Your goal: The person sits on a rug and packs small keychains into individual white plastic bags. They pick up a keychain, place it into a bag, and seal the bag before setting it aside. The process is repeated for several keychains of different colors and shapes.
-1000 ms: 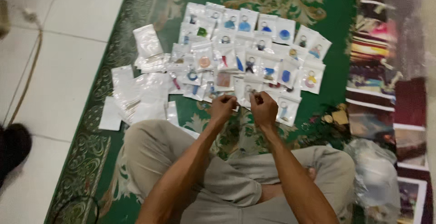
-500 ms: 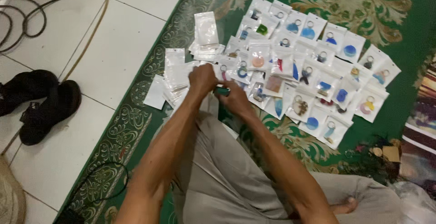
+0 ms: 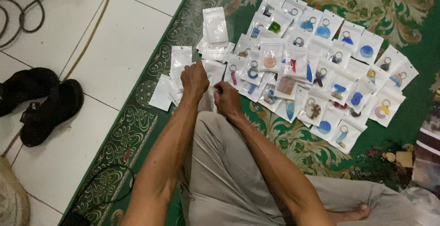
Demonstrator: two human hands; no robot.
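I sit cross-legged on a green patterned rug. My left hand and my right hand meet just above my knee, both pinching one small clear plastic pouch between them. Its contents are hidden by my fingers. Directly beyond my hands lies a loose pile of empty clear pouches. To the right spread several rows of filled pouches, each holding a coloured keychain.
White floor tiles border the rug on the left. A pair of black sandals lies there, with cables at the top left. Small bits and scraps sit at the rug's right side.
The view has swung left, bringing the sandals and cables in. My hands moved from the filled pouches over to the empty pile and stay together on a pouch.
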